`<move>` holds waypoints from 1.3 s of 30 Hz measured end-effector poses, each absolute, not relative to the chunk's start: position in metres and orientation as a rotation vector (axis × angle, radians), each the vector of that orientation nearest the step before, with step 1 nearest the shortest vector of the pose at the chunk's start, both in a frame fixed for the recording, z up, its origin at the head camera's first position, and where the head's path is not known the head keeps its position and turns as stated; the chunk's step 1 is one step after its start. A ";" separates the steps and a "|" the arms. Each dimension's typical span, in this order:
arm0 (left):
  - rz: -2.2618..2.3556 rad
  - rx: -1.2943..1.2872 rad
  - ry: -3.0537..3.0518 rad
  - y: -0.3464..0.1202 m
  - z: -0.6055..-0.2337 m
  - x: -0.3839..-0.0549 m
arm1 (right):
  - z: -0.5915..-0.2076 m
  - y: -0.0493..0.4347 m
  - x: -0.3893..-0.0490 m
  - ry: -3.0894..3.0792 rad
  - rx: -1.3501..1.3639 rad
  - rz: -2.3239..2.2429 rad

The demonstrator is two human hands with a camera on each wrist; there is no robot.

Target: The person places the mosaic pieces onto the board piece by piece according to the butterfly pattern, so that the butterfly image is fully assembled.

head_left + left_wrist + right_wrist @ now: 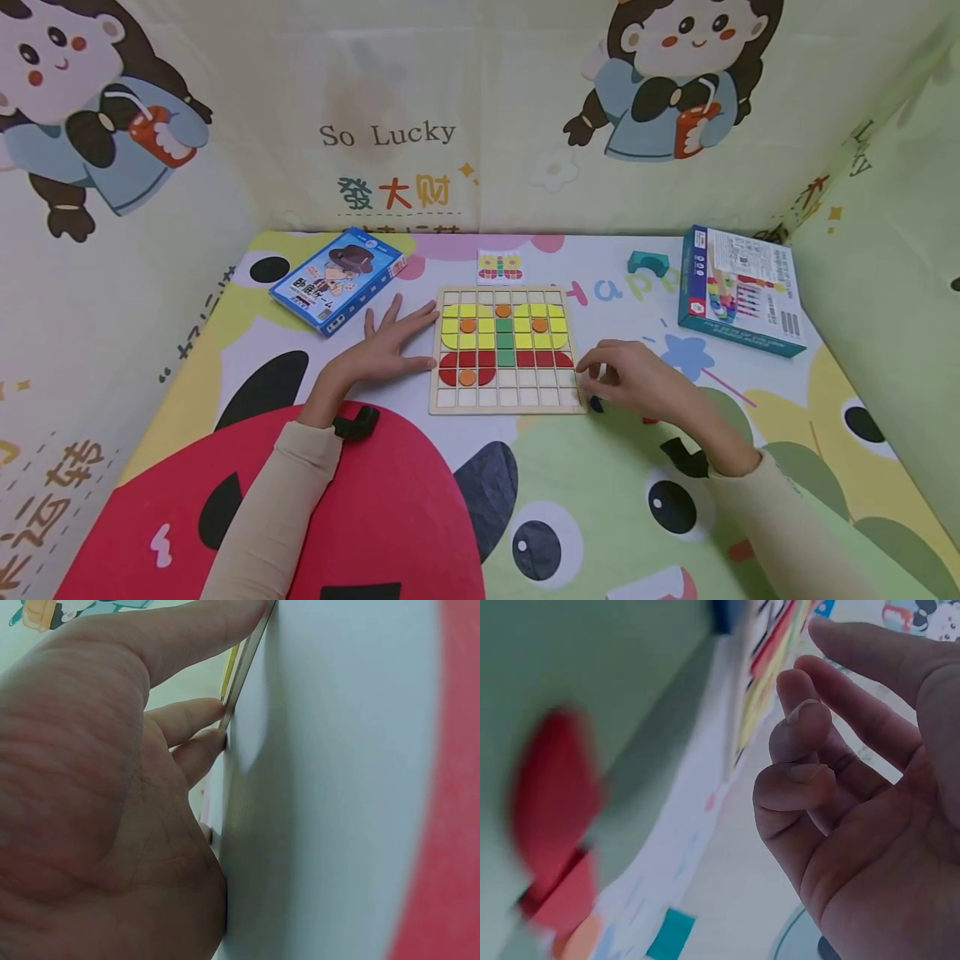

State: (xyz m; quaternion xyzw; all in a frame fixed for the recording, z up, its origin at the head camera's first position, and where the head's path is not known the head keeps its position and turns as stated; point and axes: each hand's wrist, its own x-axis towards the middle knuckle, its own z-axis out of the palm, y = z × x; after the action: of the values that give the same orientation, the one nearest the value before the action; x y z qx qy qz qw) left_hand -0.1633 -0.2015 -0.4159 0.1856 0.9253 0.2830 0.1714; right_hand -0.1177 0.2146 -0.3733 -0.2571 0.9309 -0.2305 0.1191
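A wooden grid board (506,408) lies mid-table, its upper squares filled with yellow, green, red and orange pieces in a butterfly-like pattern. In the lower rows, an orange round piece (467,377) sits between red rounded pieces on the left. My left hand (386,350) has its fingers spread, with thumb and fingertips at the board's left edge. Beside the right edge hovers my right hand (637,379), fingers loosely bent. The right wrist view shows nothing between its thumb (885,656) and fingers. Loose red pieces (559,795) lie near that hand, mostly hidden by it in the head view.
Behind the board lies a small butterfly pattern card (500,267). A blue game box (337,279) is at the back left and a teal-edged box (742,287) at the back right. A teal arch-shaped block (648,264) stands between card and right box.
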 end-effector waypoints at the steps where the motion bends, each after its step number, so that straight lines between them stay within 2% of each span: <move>1: 0.805 0.528 2.628 -0.202 -0.416 -0.163 | -0.374 0.220 -0.115 2.722 -0.741 -0.666; 8: 0.798 0.520 2.632 -0.203 -0.419 -0.164 | -0.381 0.239 -0.102 2.727 -0.775 -0.618; 39: 0.807 0.530 2.634 -0.203 -0.418 -0.165 | -0.389 0.233 -0.102 2.720 -0.745 -0.585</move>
State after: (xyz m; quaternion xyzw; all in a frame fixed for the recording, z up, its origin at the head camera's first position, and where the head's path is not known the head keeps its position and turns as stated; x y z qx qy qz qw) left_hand -0.1648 -0.2032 -0.4184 0.1862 0.9257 0.2835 0.1674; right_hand -0.1015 0.2329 -0.3890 -0.2564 0.9364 -0.2013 0.1302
